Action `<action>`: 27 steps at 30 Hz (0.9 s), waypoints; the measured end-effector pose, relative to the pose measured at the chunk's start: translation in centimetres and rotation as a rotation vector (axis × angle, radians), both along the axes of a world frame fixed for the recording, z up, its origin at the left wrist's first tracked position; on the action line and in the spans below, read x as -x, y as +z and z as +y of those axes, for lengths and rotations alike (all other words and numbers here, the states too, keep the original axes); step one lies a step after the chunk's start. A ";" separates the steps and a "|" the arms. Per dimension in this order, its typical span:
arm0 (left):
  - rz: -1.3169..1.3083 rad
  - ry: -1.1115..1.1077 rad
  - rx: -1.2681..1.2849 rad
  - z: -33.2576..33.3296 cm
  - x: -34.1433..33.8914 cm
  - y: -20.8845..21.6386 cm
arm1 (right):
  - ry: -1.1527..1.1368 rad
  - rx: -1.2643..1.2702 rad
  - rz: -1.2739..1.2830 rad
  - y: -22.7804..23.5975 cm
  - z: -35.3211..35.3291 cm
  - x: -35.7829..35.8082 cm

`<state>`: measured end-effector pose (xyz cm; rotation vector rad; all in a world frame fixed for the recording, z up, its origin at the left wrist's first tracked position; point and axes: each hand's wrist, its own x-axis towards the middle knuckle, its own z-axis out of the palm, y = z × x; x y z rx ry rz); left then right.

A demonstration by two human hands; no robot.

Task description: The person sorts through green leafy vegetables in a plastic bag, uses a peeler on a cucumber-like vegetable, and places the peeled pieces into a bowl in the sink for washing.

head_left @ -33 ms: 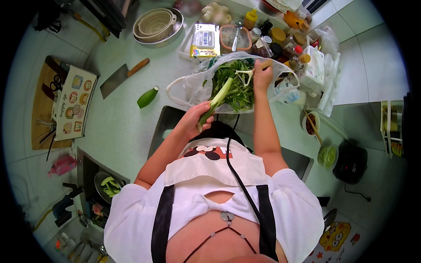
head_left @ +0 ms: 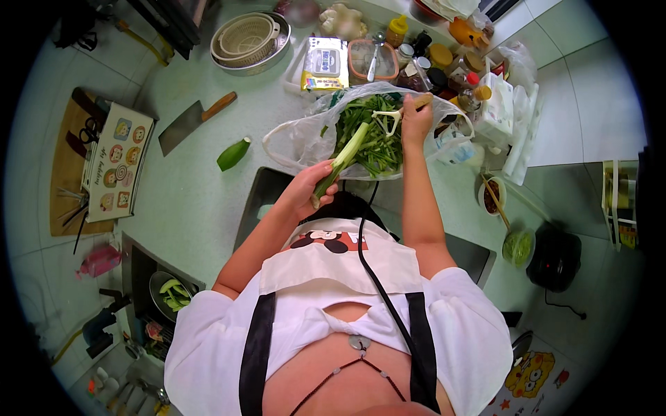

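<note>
On the pale-green counter, an open plastic bag lay at far centre, likely to catch green scraps; over it, the left hand gripped a part-peeled vegetable, the right hand a peeler.

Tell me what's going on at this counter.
The person's left hand grips a long green vegetable, its pale end slanting over an open plastic bag. The right hand holds a Y-shaped peeler near that end. Green scraps fill the bag. A cleaver and a short green piece lie to the left.
</note>
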<state>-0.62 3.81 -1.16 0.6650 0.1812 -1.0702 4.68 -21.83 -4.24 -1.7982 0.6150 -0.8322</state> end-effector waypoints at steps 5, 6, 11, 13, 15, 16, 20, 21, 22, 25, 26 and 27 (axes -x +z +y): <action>0.025 0.011 0.051 -0.5 -0.2 0.2 | 0.195 -0.273 -0.122 1.0 2.1 -0.2; 0.032 0.007 0.063 -0.4 -0.2 0.2 | 0.239 -0.216 -0.020 1.3 2.5 -0.2; 0.043 0.005 0.079 0.1 -0.4 -0.2 | 0.048 0.049 -0.006 1.4 1.8 0.2; 0.019 -0.017 0.051 0.2 -0.5 -0.1 | -0.042 0.053 -0.033 0.0 -0.1 0.1; -0.072 -0.010 -0.082 0.3 -0.2 0.7 | -0.053 -0.013 -0.101 0.7 -0.2 0.5; -0.117 -0.007 -0.149 0.2 -0.1 1.0 | -0.044 -0.046 -0.117 0.6 -0.3 0.4; -0.932 -0.020 -0.768 -0.4 0.8 0.8 | 0.125 -0.203 -0.097 1.7 0.9 0.7; -1.113 0.017 -0.808 -0.5 0.7 0.5 | 0.157 -0.184 -0.070 1.7 1.4 0.6; -1.295 0.055 -0.844 -0.5 0.7 0.1 | 0.190 -0.165 -0.044 1.7 2.1 0.4; -1.435 0.061 -0.890 -0.7 0.9 0.5 | 0.216 -0.136 -0.040 1.9 3.7 0.3; -1.414 0.045 -0.898 -0.7 1.0 0.8 | 0.176 -0.110 -0.020 1.6 3.6 0.3; -1.425 0.029 -0.929 -0.6 1.0 1.0 | 0.136 -0.083 0.001 1.5 3.4 0.4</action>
